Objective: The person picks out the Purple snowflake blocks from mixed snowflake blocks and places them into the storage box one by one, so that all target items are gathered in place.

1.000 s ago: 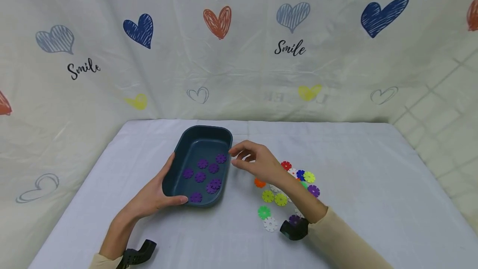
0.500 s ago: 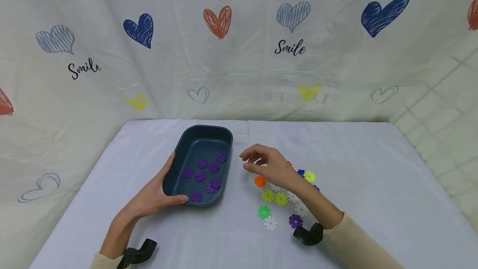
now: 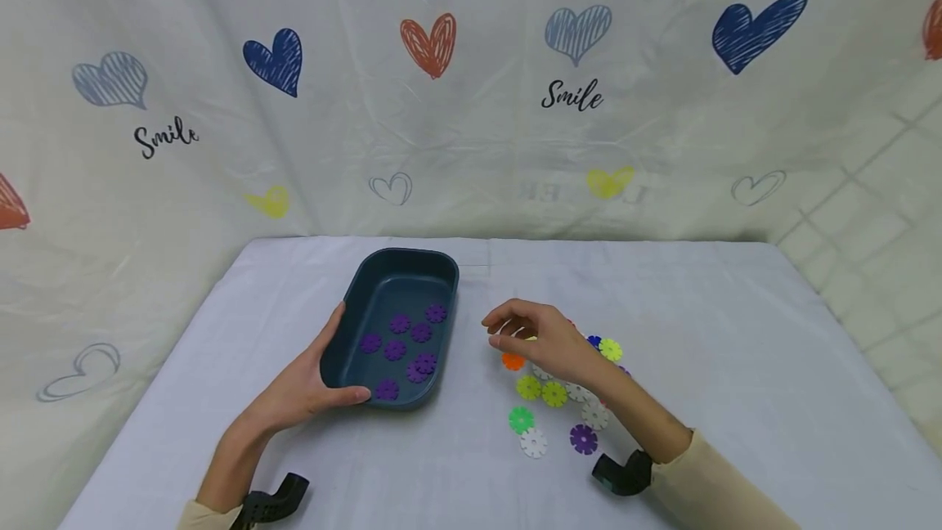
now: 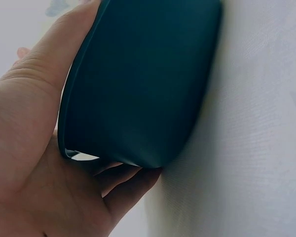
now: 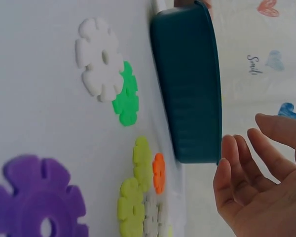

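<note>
My left hand [image 3: 294, 387] grips a dark teal tray [image 3: 334, 362] by its near left corner, the thumb at the near rim and the fingers along the left side. In the left wrist view the tray's wall [image 4: 143, 84] lies between thumb and fingers. Several purple flower-shaped discs [image 3: 395, 349] lie inside it. To the right of the tray, my right hand [image 3: 548, 340] hovers with loosely bent fingers [image 5: 237, 173] and nothing between them. Under and beside it are loose flower discs: orange [image 3: 513, 361], yellow [image 3: 554, 393], green [image 3: 521, 419], white [image 3: 533, 442] and purple [image 3: 584, 439]. The hand and forearm hide part of this pile.
A white cloth [image 3: 736, 366] covers the table. Behind it hangs a pale curtain [image 3: 486, 121] printed with hearts and words. Black wrist mounts [image 3: 624, 473] sit on both forearms, the right one just above the cloth near the discs.
My right hand has drawn back from the tray's right rim, moving right and nearer to me, over the loose discs. The left hand, the tray and the discs inside have stayed put.
</note>
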Motion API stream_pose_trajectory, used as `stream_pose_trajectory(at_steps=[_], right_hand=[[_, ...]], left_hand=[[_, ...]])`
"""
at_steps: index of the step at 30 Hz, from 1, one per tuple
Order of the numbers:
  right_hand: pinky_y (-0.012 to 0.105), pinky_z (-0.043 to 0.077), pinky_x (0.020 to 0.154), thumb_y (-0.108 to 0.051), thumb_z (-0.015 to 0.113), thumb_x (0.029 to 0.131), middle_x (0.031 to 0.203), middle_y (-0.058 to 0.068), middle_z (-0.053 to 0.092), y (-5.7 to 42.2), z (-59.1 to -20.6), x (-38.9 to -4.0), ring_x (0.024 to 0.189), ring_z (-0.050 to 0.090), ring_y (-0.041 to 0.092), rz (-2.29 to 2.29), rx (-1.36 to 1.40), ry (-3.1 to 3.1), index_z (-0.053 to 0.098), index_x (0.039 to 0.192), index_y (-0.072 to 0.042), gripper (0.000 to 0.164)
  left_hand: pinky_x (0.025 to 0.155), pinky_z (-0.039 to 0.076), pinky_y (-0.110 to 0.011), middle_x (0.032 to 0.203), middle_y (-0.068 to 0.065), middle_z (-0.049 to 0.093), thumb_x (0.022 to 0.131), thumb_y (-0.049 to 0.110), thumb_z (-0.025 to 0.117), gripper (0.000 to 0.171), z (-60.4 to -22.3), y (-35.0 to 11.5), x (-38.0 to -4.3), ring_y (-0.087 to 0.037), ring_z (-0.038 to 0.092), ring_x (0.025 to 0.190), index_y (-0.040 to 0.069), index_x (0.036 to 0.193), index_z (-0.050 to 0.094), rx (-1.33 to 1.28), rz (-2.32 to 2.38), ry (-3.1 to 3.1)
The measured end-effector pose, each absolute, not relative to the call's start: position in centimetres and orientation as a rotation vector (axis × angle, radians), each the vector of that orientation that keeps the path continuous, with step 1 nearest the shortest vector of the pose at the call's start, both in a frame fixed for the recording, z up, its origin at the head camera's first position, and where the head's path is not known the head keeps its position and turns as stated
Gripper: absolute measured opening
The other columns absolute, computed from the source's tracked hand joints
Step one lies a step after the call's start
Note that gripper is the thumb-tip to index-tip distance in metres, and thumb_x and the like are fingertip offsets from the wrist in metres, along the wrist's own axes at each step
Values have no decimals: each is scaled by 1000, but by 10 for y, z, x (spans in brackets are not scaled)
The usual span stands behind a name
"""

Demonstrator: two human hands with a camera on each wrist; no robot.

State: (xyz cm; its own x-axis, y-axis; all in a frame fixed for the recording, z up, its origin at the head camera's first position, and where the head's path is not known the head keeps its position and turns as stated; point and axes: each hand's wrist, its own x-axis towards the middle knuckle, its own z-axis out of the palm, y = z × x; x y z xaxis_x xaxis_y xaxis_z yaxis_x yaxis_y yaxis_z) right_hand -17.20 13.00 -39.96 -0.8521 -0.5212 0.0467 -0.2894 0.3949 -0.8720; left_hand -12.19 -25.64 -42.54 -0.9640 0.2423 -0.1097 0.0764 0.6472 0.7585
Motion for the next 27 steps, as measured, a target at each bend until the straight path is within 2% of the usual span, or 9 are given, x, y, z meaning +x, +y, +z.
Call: stream_pose_trajectory(at_steps=[7, 16, 27], right_hand=[[27, 57, 93, -24, 72, 99, 118, 11, 73, 141, -402, -168, 103, 68, 19, -1461, -723, 2406, 71, 122, -10, 27], [24, 57, 90, -29, 73, 99, 110, -2, 75, 151, -416, -156, 99, 68, 14, -1380, -768, 2412, 73, 119, -12, 27], [24, 57, 87, -24, 74, 98, 114, 8, 75, 160, -425, -145, 97, 67, 12, -1431, -772, 2369, 73, 117, -10, 24]], left_hand=[[118, 25, -76, 177, -14, 3, 78, 38, 91, 132, -425, -256, -122, -51, 15, 159, 39, 167, -7, 265, 1200, 2679], [117, 25, -77, 177, -14, 3, 78, 38, 91, 132, -425, -259, -123, -51, 14, 159, 40, 167, -7, 262, 1205, 2676], [118, 25, -76, 177, -15, 3, 78, 37, 91, 132, -428, -257, -122, -51, 15, 159, 38, 167, -7, 265, 1209, 2674]])
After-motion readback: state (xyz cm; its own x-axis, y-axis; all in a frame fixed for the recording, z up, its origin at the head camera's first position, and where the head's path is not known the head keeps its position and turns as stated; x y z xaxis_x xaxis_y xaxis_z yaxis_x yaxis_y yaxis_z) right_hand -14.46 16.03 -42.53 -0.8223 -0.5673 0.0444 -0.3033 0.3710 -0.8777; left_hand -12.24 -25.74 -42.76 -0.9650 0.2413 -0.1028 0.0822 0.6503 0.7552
